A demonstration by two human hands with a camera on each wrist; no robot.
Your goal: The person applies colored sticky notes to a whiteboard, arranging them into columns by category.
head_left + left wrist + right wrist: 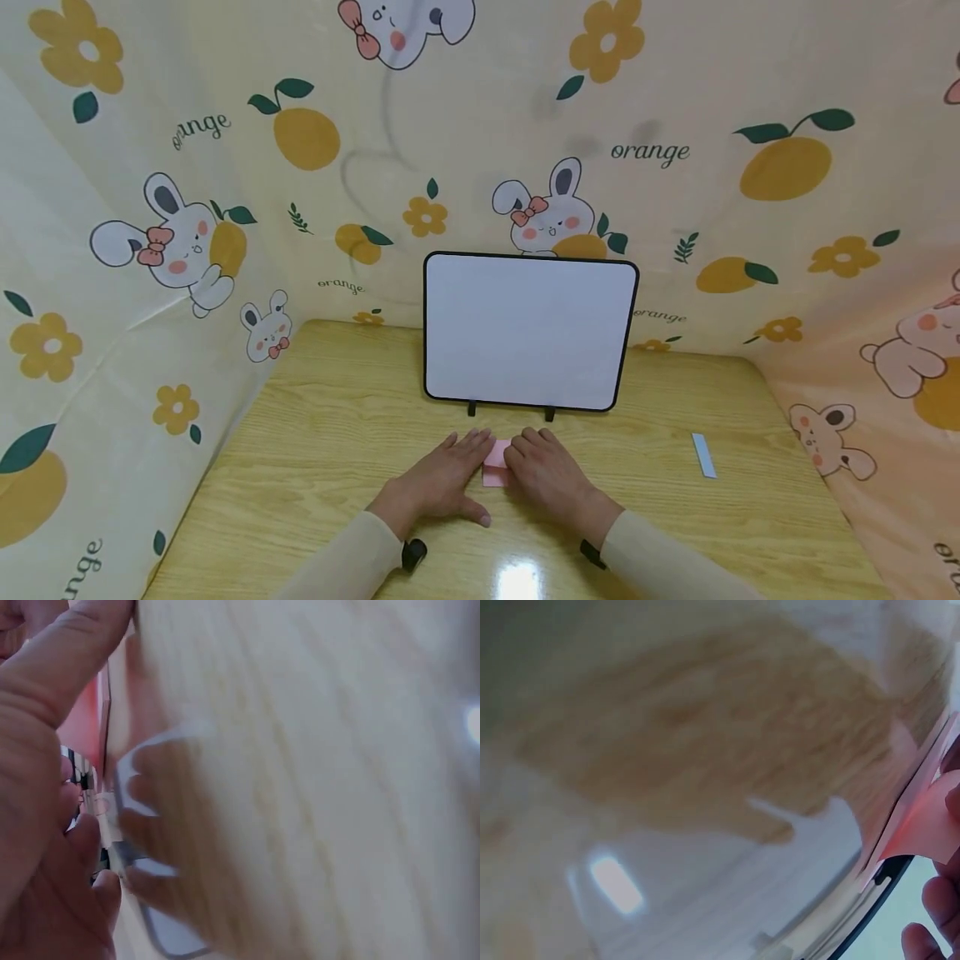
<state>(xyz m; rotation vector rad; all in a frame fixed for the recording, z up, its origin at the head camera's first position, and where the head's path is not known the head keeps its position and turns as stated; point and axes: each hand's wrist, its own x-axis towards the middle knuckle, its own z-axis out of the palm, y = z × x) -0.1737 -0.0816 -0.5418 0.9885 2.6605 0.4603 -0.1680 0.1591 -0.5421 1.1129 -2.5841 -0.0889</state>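
Observation:
In the head view a pink paper piece (pixel 495 477) lies on the table between the two hands, its upper part folded or layered over a lower part. The left hand (pixel 438 482) rests with fairly straight fingers at the paper's left edge, thumb spread toward the wearer. Curled fingers of the right hand (pixel 553 479) grip the paper's right side. The right wrist view has the pink paper (pixel 922 825) bending upward against the fingers of the right hand (pixel 943 900). In the left wrist view, pink paper (pixel 88 724) shows beyond the left hand (pixel 34 765); its contact is partly hidden.
A white board (pixel 528 333) with a black frame stands on small black feet behind the hands. A light blue strip (pixel 703 455) lies on the wooden table (pixel 322 467) to the right. Patterned cloth (pixel 480 108) surrounds the table's back and sides.

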